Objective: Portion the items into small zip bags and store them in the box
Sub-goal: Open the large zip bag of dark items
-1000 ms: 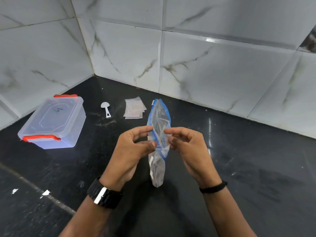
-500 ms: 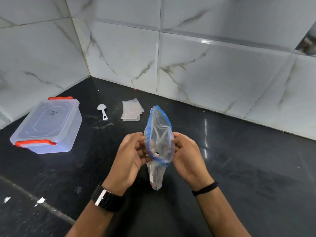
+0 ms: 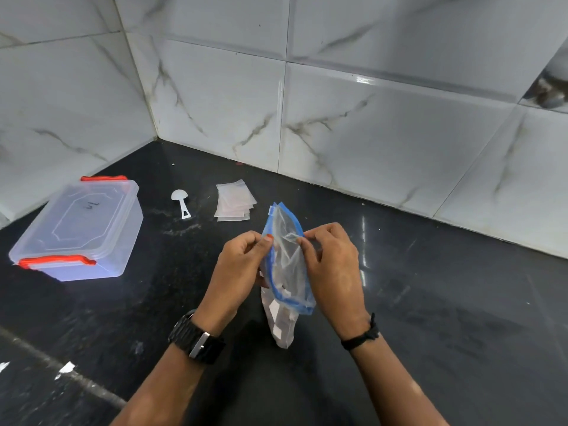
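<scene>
A clear zip bag [image 3: 285, 265] with a blue zip edge stands upright above the black counter, its mouth pulled apart. My left hand [image 3: 238, 269] pinches the left lip of the mouth and my right hand [image 3: 333, 265] pinches the right lip. Pale contents show in the bag's lower part. A stack of small clear zip bags [image 3: 234, 202] lies flat on the counter behind it. A clear plastic box [image 3: 83, 232] with red clips and its lid on sits at the left.
A small white scoop [image 3: 181, 202] lies between the box and the small bags. White marble-look tiled walls [image 3: 368, 124] close off the back and left of the black counter [image 3: 461, 318]. White flecks lie near the counter's front left.
Both hands have slid up along the bag's blue zip edge and spread its mouth wider. The view has shifted a little, so the box and scoop sit further left.
</scene>
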